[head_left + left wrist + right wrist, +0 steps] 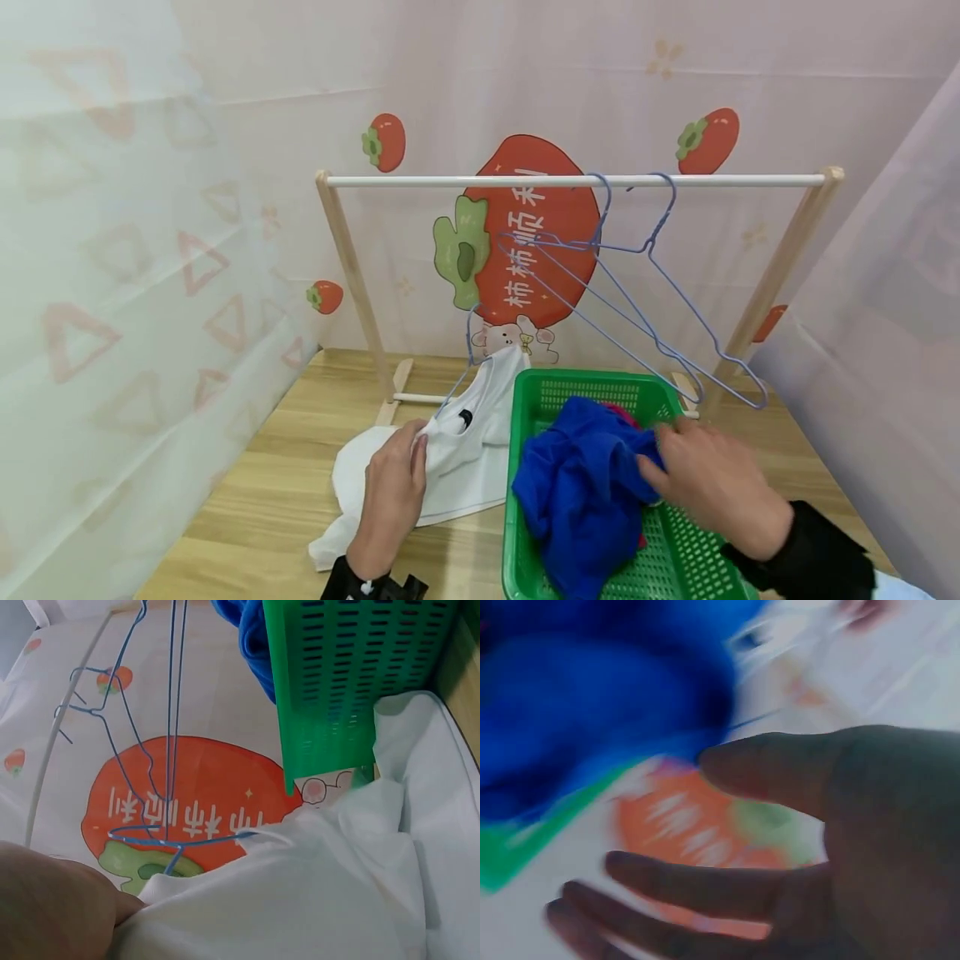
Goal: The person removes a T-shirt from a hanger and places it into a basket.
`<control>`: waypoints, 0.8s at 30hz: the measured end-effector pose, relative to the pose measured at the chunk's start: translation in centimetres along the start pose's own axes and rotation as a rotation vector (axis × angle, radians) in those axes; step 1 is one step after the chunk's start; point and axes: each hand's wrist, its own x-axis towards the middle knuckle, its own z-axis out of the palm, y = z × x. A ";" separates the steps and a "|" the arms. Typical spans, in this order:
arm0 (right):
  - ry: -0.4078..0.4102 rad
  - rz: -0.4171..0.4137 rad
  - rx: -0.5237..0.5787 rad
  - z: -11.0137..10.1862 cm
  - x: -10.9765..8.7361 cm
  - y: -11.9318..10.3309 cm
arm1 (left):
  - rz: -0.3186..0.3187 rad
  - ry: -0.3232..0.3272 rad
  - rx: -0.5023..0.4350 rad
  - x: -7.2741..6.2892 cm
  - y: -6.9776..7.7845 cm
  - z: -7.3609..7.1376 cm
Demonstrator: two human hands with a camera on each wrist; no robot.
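Observation:
My left hand (393, 492) pinches the shoulder of a white shirt (468, 471) lying on the table. A blue hanger (470, 337) runs into the shirt's neck, its hook sticking up; the rest is hidden by cloth. In the left wrist view, the shirt (300, 900) spreads beside the thumb. Over the green basket's right side is my right hand (712, 479), blurred, close to a bunched blue garment (581, 492). The right wrist view has this hand (877, 825) with thumb and fingers spread apart, nothing between them, next to the blue cloth (607, 705).
A green basket (513, 508) stands on the wooden table (262, 492), with a bit of red cloth (621, 412) under the blue garment. Behind it, a rack with a white bar (420, 181) carries several blue hangers (663, 217), which hang down over the basket's back right corner.

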 end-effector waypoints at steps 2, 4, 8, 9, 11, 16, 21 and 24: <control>0.051 -0.031 0.051 -1.2 1.3 -3.6 | -0.003 0.003 0.005 0.1 0.4 0.0; 0.035 -0.064 0.153 -1.8 3.4 -6.7 | -0.010 0.004 0.002 0.1 0.9 0.1; -0.099 -0.040 0.355 -1.5 8.9 -11.8 | -0.046 0.019 -0.018 0.0 1.8 0.1; -0.123 -0.028 0.393 -1.0 10.3 -12.7 | -0.057 0.026 -0.024 0.0 2.1 0.2; -0.146 0.018 0.455 -0.1 12.9 -14.3 | -0.067 0.036 -0.036 0.2 2.5 0.2; -0.045 0.146 0.492 2.5 17.1 -17.1 | -0.023 0.023 -0.035 0.4 3.6 0.5; 0.092 0.215 0.427 4.7 18.7 -18.6 | 0.014 -0.045 0.041 0.0 4.7 0.7; 0.138 0.240 0.431 5.1 19.6 -18.7 | 0.062 -0.078 0.081 -0.5 5.4 0.7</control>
